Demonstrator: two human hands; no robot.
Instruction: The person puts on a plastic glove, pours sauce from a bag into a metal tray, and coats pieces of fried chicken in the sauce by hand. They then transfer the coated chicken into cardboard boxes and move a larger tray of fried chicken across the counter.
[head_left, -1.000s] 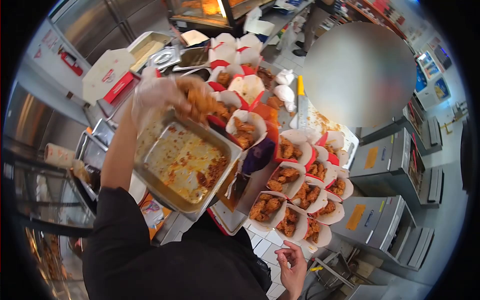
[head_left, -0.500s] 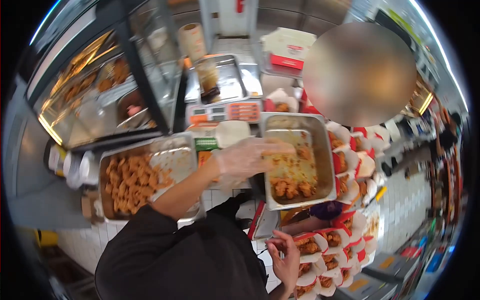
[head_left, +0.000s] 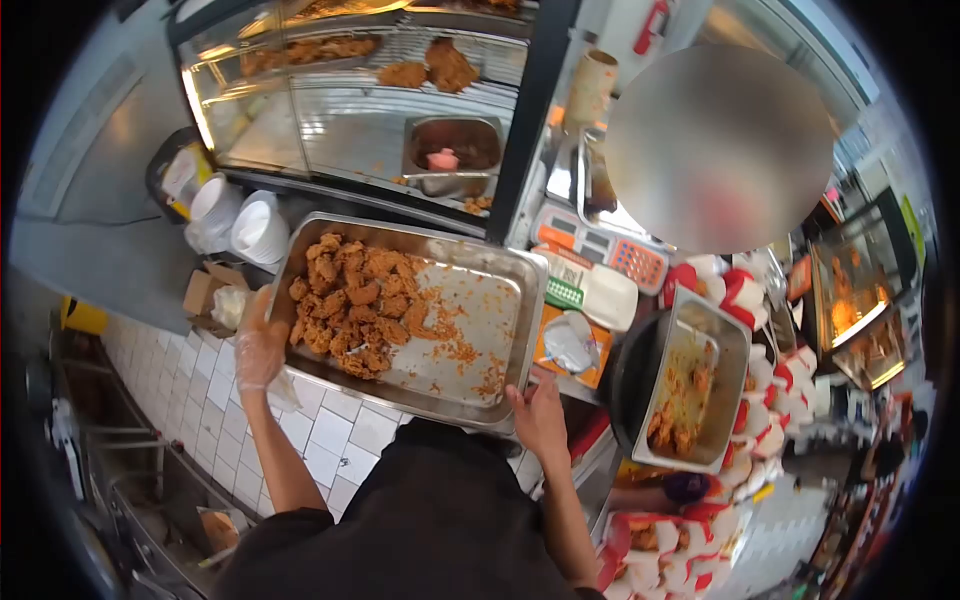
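A large metal tray (head_left: 470, 330) of fried chicken pieces (head_left: 350, 305) lies across in front of me, the chicken heaped at its left end. My left hand (head_left: 258, 345), in a clear plastic glove, grips the tray's left end. At the near right corner my bare right hand (head_left: 541, 412) holds the rim, thumb uppermost and the other fingers partly hidden. To the right, a deeper metal pan (head_left: 735, 350) stands tilted in view, with a few chicken pieces (head_left: 672, 435) and crumbs inside.
Behind the tray stands a glass display case (head_left: 350, 130). White tubs (head_left: 260, 232) and a cardboard box (head_left: 205, 295) are at left. An orange scale (head_left: 600, 245) sits at right, near red-and-white chicken boxes (head_left: 740, 300). A purple-gloved hand (head_left: 686, 487) shows below the deep pan.
The view has turned left. My left hand has left the deep pan and taken the large tray's left end. My right hand has moved from beside the boxes to the tray's right corner.
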